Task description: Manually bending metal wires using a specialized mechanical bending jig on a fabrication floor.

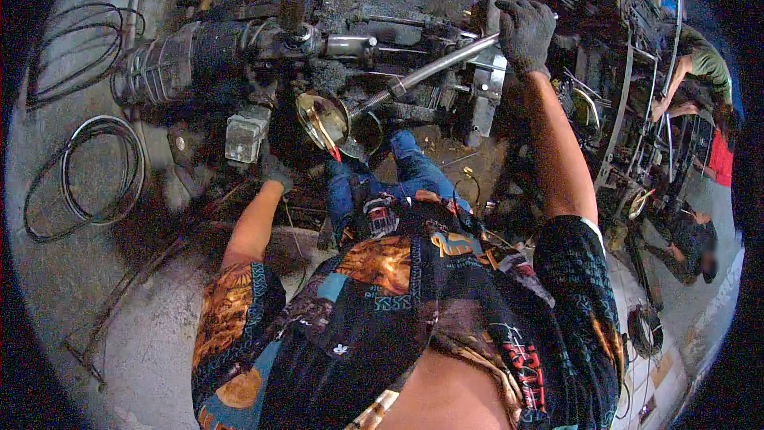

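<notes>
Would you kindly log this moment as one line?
right hand: grips steel lever | left hand: beside brass disc | gloves on

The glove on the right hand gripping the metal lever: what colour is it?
Dark grey glove, seen best in the head view, closed around the shiny metal lever.

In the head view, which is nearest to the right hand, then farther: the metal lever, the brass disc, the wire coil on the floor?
From the right hand:
1. Metal lever, gripped at its upper right end.
2. Brass disc, centre, at the lever's lower end.
3. Wire coil, far left on the floor.
</notes>
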`<state>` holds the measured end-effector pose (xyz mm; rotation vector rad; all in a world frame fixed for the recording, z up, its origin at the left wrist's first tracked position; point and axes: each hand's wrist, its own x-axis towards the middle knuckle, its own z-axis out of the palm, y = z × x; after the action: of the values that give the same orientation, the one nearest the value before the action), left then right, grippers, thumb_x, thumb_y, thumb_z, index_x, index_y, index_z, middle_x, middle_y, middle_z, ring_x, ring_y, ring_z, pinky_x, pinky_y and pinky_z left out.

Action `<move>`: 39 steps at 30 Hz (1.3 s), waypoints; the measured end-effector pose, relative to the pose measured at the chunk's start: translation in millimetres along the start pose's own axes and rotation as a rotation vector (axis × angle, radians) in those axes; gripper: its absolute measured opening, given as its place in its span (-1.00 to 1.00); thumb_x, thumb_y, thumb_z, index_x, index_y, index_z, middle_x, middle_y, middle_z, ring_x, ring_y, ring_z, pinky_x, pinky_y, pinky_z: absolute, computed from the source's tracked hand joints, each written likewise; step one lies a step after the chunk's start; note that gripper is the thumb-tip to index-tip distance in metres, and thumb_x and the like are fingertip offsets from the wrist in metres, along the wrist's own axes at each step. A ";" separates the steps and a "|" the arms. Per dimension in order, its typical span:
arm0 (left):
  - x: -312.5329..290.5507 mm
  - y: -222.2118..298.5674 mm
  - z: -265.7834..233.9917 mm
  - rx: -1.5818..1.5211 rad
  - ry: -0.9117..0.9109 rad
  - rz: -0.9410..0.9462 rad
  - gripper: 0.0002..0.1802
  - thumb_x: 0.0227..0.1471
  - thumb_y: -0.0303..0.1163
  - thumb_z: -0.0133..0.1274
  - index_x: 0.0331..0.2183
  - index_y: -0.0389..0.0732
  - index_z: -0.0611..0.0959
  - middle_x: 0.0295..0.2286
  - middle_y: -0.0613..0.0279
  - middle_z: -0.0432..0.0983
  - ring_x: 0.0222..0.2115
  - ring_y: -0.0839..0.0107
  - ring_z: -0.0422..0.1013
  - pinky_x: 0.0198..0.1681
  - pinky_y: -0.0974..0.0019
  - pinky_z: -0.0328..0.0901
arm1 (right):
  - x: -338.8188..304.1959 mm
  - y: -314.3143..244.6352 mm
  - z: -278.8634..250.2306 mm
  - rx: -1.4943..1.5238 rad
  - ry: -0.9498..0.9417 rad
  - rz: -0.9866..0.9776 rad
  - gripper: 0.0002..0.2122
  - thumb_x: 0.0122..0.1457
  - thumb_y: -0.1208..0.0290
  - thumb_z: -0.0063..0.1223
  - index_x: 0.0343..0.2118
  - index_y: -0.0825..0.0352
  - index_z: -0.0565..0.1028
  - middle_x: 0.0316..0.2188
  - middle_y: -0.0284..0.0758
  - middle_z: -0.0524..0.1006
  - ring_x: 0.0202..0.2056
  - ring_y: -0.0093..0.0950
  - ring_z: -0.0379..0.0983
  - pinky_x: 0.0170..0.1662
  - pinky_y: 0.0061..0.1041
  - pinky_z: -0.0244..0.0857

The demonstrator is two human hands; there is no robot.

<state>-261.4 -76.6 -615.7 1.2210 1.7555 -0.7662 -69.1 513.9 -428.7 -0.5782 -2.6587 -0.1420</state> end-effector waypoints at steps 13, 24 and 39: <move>-107.0 -14.3 -189.7 -0.578 0.969 -0.165 -0.67 0.21 -0.15 0.07 -0.18 -0.21 0.68 -0.21 -0.05 0.62 -0.13 -0.06 0.50 0.07 -0.01 0.35 | -23.5 -185.1 -19.6 0.536 -0.193 0.039 -0.64 0.13 0.35 0.20 0.00 0.29 0.55 -0.14 -0.13 0.57 0.05 -0.13 0.45 0.40 0.14 -0.14; -173.6 10.0 -483.5 -0.219 1.734 0.276 -0.68 0.21 -0.18 0.11 -0.28 -0.29 0.64 -0.35 -0.04 0.58 -0.29 -0.01 0.53 -0.19 0.01 0.38 | -22.9 -252.6 -36.6 0.654 -0.200 -0.126 -0.70 0.09 0.32 0.08 -0.11 0.20 0.64 -0.18 -0.08 0.62 -0.07 0.01 0.50 0.05 -0.02 0.32; -123.2 -45.5 -495.7 -0.420 1.301 0.217 -0.51 0.23 -0.01 0.00 -0.28 -0.28 0.71 -0.33 -0.08 0.64 -0.23 -0.06 0.54 -0.12 -0.06 0.38 | -30.0 -54.9 2.6 0.854 -0.452 0.551 -0.48 0.26 0.08 0.13 0.21 0.26 0.45 0.08 -0.07 0.55 0.14 -0.20 0.46 0.21 -0.31 0.26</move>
<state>-428.4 271.8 -278.5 1.6880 2.4769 0.7247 -68.1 453.2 -444.1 -1.0638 -2.4744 1.3325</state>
